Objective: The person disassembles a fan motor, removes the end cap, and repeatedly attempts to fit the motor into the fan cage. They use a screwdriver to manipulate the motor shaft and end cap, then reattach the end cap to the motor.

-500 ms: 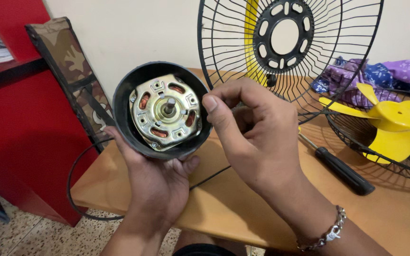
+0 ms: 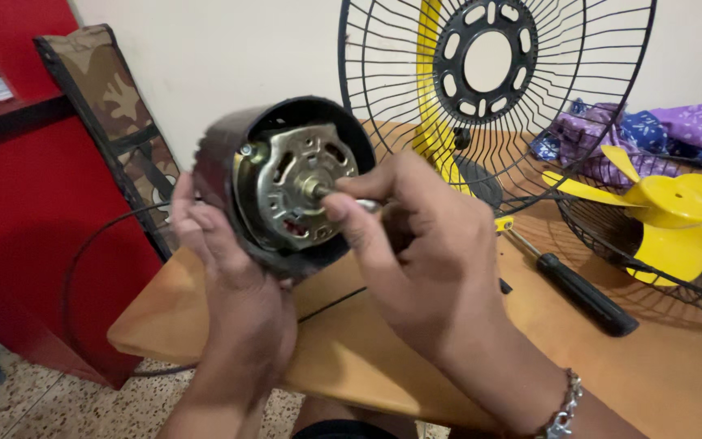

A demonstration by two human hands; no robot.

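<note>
My left hand (image 2: 229,276) grips a fan motor (image 2: 286,183) by its black round housing, held up over the wooden table (image 2: 692,358). The motor's silvery metal face points toward me and to the right. My right hand (image 2: 416,252) pinches the motor's steel shaft (image 2: 343,197) between thumb and fingers at the centre of that face. A chain bracelet sits on my right wrist. A black cable runs from the motor down to the left.
A black wire fan guard (image 2: 489,89) leans on the wall behind. Right of it, a yellow fan blade (image 2: 668,211) lies in a second guard. A black-handled screwdriver (image 2: 578,293) lies on the table. Patterned cloth (image 2: 652,126) sits far right, a red cabinet (image 2: 26,211) left.
The motor has tilted so its face points more to the right. My right hand has moved from the housing's rim onto the shaft and closed on it.
</note>
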